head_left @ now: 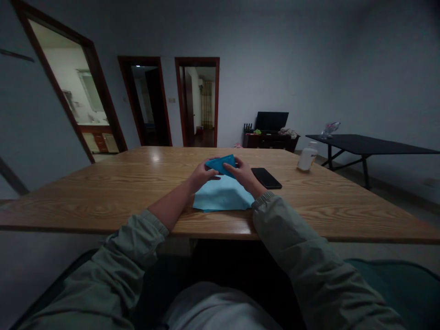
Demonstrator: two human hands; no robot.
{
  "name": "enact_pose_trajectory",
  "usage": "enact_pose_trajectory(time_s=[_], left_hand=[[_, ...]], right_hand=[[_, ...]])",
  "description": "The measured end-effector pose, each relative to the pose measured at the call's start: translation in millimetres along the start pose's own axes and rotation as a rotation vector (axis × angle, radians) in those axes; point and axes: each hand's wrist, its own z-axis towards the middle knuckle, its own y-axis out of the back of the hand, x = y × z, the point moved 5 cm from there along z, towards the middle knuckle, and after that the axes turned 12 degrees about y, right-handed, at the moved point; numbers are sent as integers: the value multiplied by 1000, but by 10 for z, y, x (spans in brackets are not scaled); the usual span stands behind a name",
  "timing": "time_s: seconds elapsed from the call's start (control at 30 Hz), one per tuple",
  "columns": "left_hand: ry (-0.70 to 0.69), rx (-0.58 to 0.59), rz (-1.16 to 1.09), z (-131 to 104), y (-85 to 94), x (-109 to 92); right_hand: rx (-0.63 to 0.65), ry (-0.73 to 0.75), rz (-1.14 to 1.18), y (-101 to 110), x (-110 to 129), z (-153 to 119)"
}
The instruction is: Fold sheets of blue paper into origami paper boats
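A small folded blue piece, perhaps paper, is held up between both hands above the table. My left hand grips its left end, the thumb in front and the other fingers behind or below. On its right end, my right hand pinches it with the thumb on the near face. Under the hands, light blue sheets lie flat near the table's front edge, partly hidden by the right wrist.
A black phone lies right of the sheets on the wooden table. Farther right stands a white bottle. A black table is at the back right, and a monitor stands by the far wall.
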Motion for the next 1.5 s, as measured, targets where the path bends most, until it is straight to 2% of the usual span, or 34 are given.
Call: enact_pose_trajectory(time_s=[0.13, 0.3, 0.53, 0.9, 1.13, 1.27, 1.37, 1.5], left_hand=[[-19, -55, 21, 2, 55, -29], [-10, -111, 15, 45, 127, -1], [-71, -167, 42, 78, 203, -2], [-43, -127, 4, 83, 222, 1], [58, -54, -6, 72, 171, 50], [41, -102, 14, 93, 188, 65], [24, -135, 43, 99, 206, 56], [-15, -176, 129, 79, 201, 16]], right_hand=[[-48, -15, 70, 2, -14, -4], [67, -31, 139, -68, 4, -24], [50, -27, 107, -8, -55, -22], [55, -58, 134, 10, -5, -26], [35, -104, 204, -11, -8, -41], [47, -121, 220, -25, -27, -39], [22, -75, 102, 18, -85, -20], [-79, 157, -366, 84, 34, -41]])
